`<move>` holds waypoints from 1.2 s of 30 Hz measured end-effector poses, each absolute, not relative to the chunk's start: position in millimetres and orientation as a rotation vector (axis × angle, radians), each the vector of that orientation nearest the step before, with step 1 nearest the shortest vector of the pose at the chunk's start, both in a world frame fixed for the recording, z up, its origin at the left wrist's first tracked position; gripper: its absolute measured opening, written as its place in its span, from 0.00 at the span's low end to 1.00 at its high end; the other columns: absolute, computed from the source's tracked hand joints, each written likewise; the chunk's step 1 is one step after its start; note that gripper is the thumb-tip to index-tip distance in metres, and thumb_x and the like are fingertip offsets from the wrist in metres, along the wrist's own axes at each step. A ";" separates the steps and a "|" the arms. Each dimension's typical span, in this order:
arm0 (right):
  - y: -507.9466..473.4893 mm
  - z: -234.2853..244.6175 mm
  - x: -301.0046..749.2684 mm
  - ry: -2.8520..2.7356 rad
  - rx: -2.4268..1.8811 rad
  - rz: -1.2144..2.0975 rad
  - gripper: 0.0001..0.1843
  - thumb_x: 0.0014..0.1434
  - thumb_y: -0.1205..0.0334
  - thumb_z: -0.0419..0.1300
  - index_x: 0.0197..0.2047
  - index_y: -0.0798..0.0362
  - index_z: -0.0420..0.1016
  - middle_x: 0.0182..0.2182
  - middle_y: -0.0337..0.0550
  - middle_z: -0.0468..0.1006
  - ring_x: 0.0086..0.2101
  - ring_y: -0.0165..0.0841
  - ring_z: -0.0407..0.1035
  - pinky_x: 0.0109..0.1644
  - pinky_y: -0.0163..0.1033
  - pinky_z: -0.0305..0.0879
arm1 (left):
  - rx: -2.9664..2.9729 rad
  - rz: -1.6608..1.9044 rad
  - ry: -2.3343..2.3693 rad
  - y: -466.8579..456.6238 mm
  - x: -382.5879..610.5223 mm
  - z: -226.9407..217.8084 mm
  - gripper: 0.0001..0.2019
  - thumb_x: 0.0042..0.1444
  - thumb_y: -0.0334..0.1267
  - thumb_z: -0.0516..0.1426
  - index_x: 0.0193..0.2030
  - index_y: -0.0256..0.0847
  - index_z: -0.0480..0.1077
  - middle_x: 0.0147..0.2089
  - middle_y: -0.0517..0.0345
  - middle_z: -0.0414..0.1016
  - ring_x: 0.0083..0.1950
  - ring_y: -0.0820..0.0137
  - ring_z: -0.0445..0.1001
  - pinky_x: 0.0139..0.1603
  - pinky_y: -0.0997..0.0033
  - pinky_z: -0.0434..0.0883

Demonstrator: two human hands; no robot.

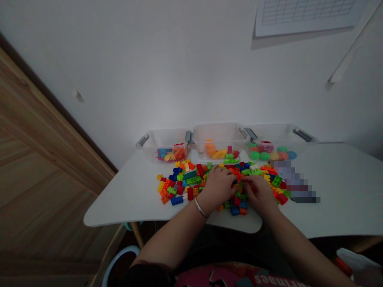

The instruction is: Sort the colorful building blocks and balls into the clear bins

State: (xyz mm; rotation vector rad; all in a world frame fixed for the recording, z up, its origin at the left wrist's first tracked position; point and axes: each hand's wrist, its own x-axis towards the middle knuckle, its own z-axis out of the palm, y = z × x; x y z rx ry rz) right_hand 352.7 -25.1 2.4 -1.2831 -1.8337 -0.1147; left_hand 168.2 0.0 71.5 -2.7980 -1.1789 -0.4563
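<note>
White wall behind, pale wooden door panel (pixel 38 159) down the left side, and a gridded paper chart (pixel 305 14) high on the wall, cut off by the top of the frame, its print unreadable. White rounded table (pixel 344 191) below, with three clear plastic bins with grey handles along its far edge: left bin (pixel 149 140) holding mixed small bricks, middle bin (pixel 218 133) holding orange, yellow, red and green bricks, right bin (pixel 275 133) holding coloured balls.

Loose pile of multicoloured plastic building bricks (pixel 221 183) spread mid-table, just in front of the bins, no single direction, long axes every way. Blue rectangular brick (pixel 176 200) at the pile's near left lies flat, long axis roughly side to side. Left hand (pixel 218 185), with a silver bangle (pixel 201 207) on the wrist, and right hand (pixel 259 194) both curl down on the pile, fingers pointing inward and nearly meeting. Neither clenched; can't tell if either grasps a brick, fingers hide it. Pixelated blurred patch (pixel 295 182) right of the pile hides what's there. Dark pink shirt (pixel 227 277) at bottom has white lettering, upside down, cut off, unreadable.
</note>
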 end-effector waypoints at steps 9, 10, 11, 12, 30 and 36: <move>-23.8 2.3 354.3 -1.719 -1.356 -0.053 0.09 0.61 0.64 0.51 0.41 0.49 0.71 0.36 0.46 0.79 0.39 0.40 0.72 0.44 0.48 0.68 | -2.792 -0.468 -1.089 2.3 171.0 72.6 0.07 0.57 0.40 0.61 0.41 0.42 0.75 0.46 0.57 0.77 0.51 0.62 0.71 0.58 0.57 0.63; -23.5 2.0 354.2 -1.717 -1.358 -0.050 0.08 0.61 0.64 0.51 0.40 0.49 0.71 0.36 0.46 0.79 0.39 0.40 0.72 0.44 0.48 0.68 | -2.785 -0.466 -1.086 2.2 171.4 72.9 0.07 0.58 0.39 0.61 0.41 0.42 0.75 0.46 0.56 0.77 0.51 0.62 0.71 0.58 0.56 0.63; -23.4 1.8 354.0 -1.713 -1.360 -0.047 0.08 0.61 0.64 0.51 0.40 0.49 0.71 0.36 0.46 0.79 0.39 0.40 0.72 0.44 0.48 0.68 | -2.779 -0.464 -1.083 2.0 171.7 73.0 0.06 0.58 0.39 0.60 0.41 0.41 0.75 0.46 0.55 0.76 0.51 0.62 0.71 0.58 0.56 0.63; -23.3 1.8 353.9 -1.710 -1.360 -0.045 0.08 0.61 0.63 0.52 0.40 0.49 0.71 0.36 0.46 0.79 0.39 0.40 0.72 0.44 0.48 0.68 | -2.774 -0.463 -1.081 1.8 172.1 72.8 0.06 0.59 0.38 0.59 0.42 0.41 0.74 0.46 0.55 0.76 0.50 0.62 0.71 0.58 0.55 0.63; -24.4 4.1 354.0 -1.692 -1.362 -0.011 0.08 0.61 0.61 0.52 0.40 0.49 0.71 0.36 0.46 0.79 0.39 0.41 0.72 0.45 0.50 0.68 | -2.831 -0.292 -0.993 9.4 178.3 69.8 0.12 0.59 0.43 0.59 0.48 0.44 0.75 0.49 0.54 0.76 0.53 0.59 0.71 0.57 0.54 0.65; -24.4 3.3 354.6 -1.686 -1.366 -0.010 0.08 0.61 0.61 0.52 0.40 0.49 0.72 0.37 0.47 0.79 0.40 0.41 0.72 0.45 0.50 0.68 | -2.882 -0.479 -1.049 11.1 177.5 73.8 0.09 0.56 0.38 0.62 0.44 0.41 0.75 0.48 0.54 0.77 0.53 0.59 0.71 0.57 0.55 0.65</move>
